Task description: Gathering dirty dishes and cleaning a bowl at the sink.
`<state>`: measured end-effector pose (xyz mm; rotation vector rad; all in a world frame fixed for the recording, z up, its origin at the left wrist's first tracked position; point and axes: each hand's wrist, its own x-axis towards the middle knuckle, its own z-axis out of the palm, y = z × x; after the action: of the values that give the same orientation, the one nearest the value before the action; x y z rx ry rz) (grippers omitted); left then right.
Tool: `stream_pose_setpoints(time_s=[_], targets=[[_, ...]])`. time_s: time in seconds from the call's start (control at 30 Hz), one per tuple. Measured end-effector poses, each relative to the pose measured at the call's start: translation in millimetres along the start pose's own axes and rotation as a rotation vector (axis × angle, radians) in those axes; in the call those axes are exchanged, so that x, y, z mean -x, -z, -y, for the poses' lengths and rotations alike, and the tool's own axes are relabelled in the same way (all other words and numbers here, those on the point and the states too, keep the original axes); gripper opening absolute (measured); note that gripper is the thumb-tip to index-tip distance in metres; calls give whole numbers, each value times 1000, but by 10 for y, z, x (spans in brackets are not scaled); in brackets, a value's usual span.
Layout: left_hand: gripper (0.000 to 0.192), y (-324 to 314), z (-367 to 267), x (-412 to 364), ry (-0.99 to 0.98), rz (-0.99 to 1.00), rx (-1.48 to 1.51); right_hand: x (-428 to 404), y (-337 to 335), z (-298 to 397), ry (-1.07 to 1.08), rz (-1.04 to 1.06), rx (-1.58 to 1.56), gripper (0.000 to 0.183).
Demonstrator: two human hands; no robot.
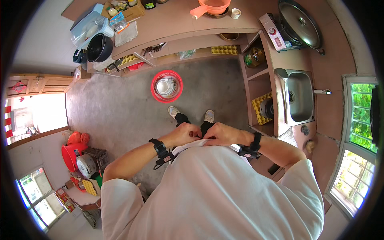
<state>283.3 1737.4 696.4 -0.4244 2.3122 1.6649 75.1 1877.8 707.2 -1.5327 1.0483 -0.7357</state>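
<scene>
Both hands meet at the front of my waist, at the lower edge of a white T-shirt (210, 174). My left hand (192, 133) and my right hand (220, 133) have bent fingers at the hem; the fingertips are partly hidden, and the right fingers pinch the cloth. Which hand is which follows from the arms at either side of the picture. Black straps with small devices are on both wrists. Beyond my shoes, a red-rimmed basin (153, 95) stands on the floor with stacked white bowls (164, 87) in it.
A tiled counter (171, 25) with open shelves runs across the far side. At the right are a steel sink (301, 99) and a gas stove (274, 33) bearing a large lidded pan (295, 18). At the left stand a red tub (70, 156) and a silver cooker (86, 166).
</scene>
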Motion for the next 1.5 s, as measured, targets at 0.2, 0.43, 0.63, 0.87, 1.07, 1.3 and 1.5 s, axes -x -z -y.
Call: stream_pose_setpoints(time_s=[0.2,0.43,0.63,0.87,1.07,1.3,1.5], targets=[[24,76,-231,120,2,167,115,162,-47,74,-313,-56,-259,23],[31,128,-206,47,229,355,224,258,-7,-56,-289,3,-204,41],[40,118,-329,72,252,308,229,221,41,85,-462,136,-215,36],[33,236,-208,246,214,169,301,259,58,112,-378,8,-322,22],[16,153,429,79,306,-327,44,46,-13,-412,-360,-500,30,14],[19,286,-68,321,228,-9,117,310,130,201,-343,94,-29,15],[26,139,-310,361,230,136,148,527,118,245,-382,156,-47,24]])
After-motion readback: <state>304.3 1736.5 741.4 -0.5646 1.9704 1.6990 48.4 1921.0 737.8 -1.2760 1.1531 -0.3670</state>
